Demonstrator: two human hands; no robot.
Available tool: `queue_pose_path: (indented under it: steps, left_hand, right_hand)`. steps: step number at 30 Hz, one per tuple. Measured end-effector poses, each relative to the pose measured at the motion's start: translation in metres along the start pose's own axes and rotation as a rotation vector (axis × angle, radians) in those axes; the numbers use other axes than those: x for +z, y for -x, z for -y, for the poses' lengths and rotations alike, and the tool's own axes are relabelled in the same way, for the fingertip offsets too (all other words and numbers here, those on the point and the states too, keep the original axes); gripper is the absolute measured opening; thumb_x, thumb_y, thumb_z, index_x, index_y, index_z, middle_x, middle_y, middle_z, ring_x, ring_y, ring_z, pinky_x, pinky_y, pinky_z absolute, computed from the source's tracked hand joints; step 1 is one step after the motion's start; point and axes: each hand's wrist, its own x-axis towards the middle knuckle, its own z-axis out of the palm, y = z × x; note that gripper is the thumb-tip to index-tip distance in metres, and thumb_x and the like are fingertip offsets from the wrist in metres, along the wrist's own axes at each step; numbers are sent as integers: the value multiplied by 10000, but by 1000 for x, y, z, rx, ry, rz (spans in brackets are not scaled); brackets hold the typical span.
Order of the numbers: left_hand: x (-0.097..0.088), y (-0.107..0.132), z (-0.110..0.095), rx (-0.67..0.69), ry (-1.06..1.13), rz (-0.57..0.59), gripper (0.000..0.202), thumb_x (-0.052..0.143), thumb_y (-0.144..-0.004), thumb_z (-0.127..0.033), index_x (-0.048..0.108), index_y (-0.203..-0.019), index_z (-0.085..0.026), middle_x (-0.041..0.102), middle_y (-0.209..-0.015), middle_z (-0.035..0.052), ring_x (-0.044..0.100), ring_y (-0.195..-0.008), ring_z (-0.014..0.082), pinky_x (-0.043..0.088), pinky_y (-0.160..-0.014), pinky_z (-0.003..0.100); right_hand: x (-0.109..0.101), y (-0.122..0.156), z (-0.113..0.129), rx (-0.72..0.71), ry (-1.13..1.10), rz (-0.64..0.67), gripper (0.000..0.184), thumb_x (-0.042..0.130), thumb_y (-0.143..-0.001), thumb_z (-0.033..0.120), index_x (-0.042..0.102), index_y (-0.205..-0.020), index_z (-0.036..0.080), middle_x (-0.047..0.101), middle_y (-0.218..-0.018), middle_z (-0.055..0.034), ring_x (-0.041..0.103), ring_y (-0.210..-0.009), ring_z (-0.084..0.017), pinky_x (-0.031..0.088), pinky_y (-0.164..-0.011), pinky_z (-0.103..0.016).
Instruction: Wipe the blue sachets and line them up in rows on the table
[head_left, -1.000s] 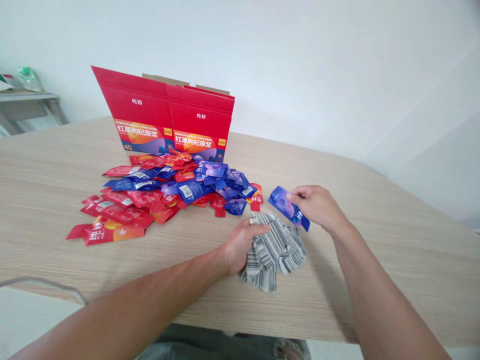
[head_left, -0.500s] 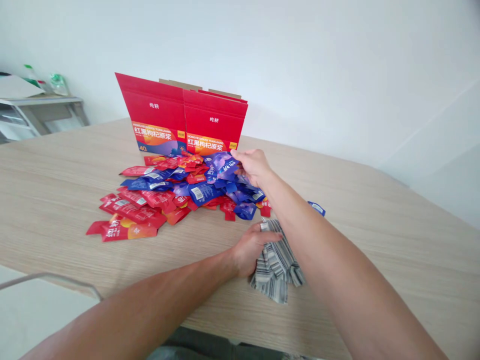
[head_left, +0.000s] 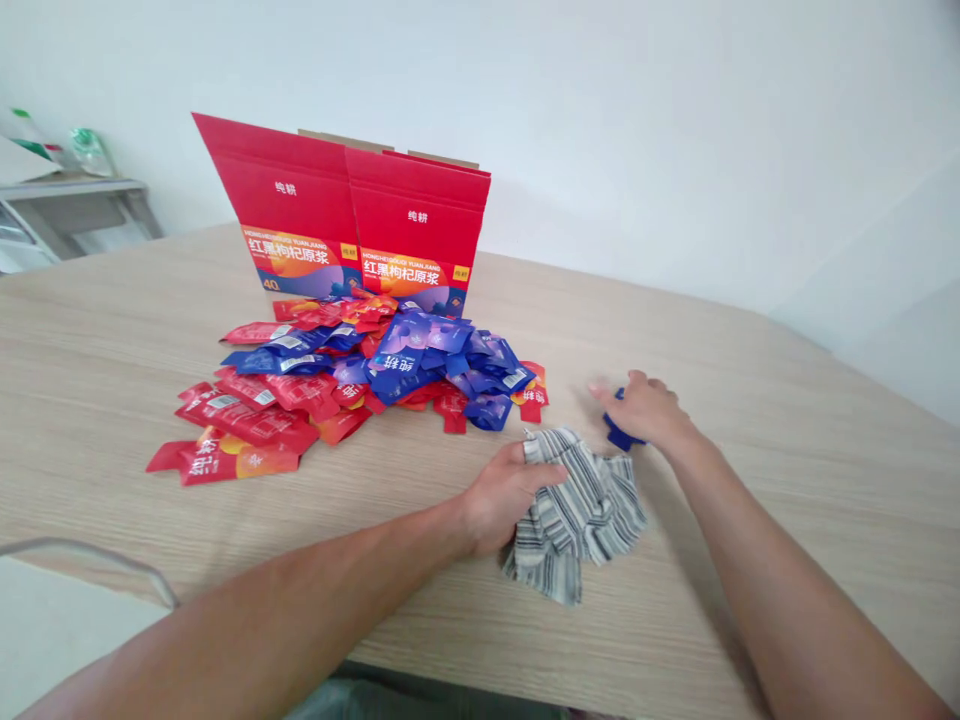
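My left hand [head_left: 504,500] is closed round a crumpled grey-and-white striped cloth [head_left: 574,510] at the front of the table. To the right of it, my right hand [head_left: 649,405] reaches over a blue sachet [head_left: 621,432], partly covering it. Its thumb stands apart from the fingers and is blurred; the fingertips are partly hidden behind the hand. A heap of flat blue sachets [head_left: 409,365] and red sachets [head_left: 251,420] spreads left of both hands.
Behind the heap stands an open red carton [head_left: 292,200] with its flaps raised. The wooden table [head_left: 787,420] meets a white wall. Far left, a side table [head_left: 82,190] bears bottles. A curved metal rail [head_left: 90,545] shows at lower left.
My right hand has left the heap and moved right to the lone blue sachet. The striped cloth spreads wider, still in my left hand. The view has shifted slightly.
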Motion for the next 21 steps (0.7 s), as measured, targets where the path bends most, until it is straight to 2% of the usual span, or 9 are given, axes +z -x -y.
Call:
queue_pose_path:
  steps: [2, 4, 8, 10, 13, 15, 17, 19, 21]
  left_hand:
    - [1, -1, 0, -6, 7, -27, 185, 841, -706, -231, 748, -835, -135, 784, -784, 88, 748, -715, 235, 569, -728, 332]
    - [2, 0, -1, -21, 29, -64, 147, 827, -754, -222, 755, -845, -132, 796, -820, 101, 771, -762, 251, 592, -793, 355]
    - [4, 3, -5, -47, 74, -120, 84, 725, -876, -180, 776, -893, -115, 815, -885, 130, 801, -836, 273, 629, -870, 392]
    - [4, 4, -8, -54, 115, -133, 109, 691, -915, -170, 780, -906, -110, 817, -894, 139, 811, -871, 285, 641, -894, 408]
    - [5, 4, -11, -64, 182, -169, 124, 677, -952, -179, 783, -962, -115, 821, -913, 135, 819, -895, 285, 654, -908, 417]
    - [7, 4, -13, -70, 221, -213, 148, 654, -982, -187, 781, -1016, -119, 824, -929, 128, 821, -891, 276, 661, -905, 415]
    - [10, 5, -16, -74, 255, -260, 186, 616, -1016, -200, 776, -1056, -115, 826, -946, 131, 821, -881, 270, 665, -902, 417]
    - [13, 5, -19, -76, 279, -298, 231, 574, -1047, -217, 770, -1094, -105, 828, -968, 142, 822, -883, 269, 665, -905, 422]
    - [16, 5, -21, -93, 296, -317, 284, 533, -1073, -246, 763, -1147, -97, 829, -1010, 155, 821, -912, 273, 659, -923, 428]
  right_hand:
    - [14, 7, -13, 17, 23, 68, 772, 514, -1032, 630, 490, -1548, 56, 480, -1574, -369, 485, -1491, -509, 473, -1119, -660]
    - [22, 12, -17, -34, 25, 70, 678, 507, -1050, 557, 480, -1555, 106, 473, -1595, -331, 494, -1494, -470, 471, -1127, -656]
    - [19, 14, -12, -89, 35, 52, 557, 512, -1002, 286, 470, -1536, 132, 580, -1513, -284, 619, -1372, -401, 501, -1108, -615]
    - [15, 12, -11, -80, 56, 58, 621, 533, -921, 182, 460, -1534, 113, 653, -1417, -285, 663, -1304, -393, 526, -1074, -590]
    - [9, 9, -13, -61, 65, 85, 729, 559, -840, 121, 437, -1558, 85, 707, -1323, -285, 679, -1279, -402, 554, -1028, -544]
    - [3, 8, -18, -29, 29, 91, 777, 549, -819, 97, 421, -1585, 82, 706, -1341, -279, 675, -1291, -406, 553, -1031, -539]
    - [-6, 11, -22, -33, -59, 44, 844, 539, -795, 75, 396, -1627, 94, 684, -1406, -263, 657, -1327, -401, 531, -1081, -543]
    - [-15, 24, -22, -115, -211, -37, 911, 540, -766, 64, 376, -1659, 124, 662, -1465, -224, 637, -1365, -374, 506, -1139, -523]
    - [-21, 47, -14, -259, -398, -94, 902, 526, -771, 74, 397, -1658, 177, 657, -1489, -166, 637, -1373, -331, 499, -1168, -503]
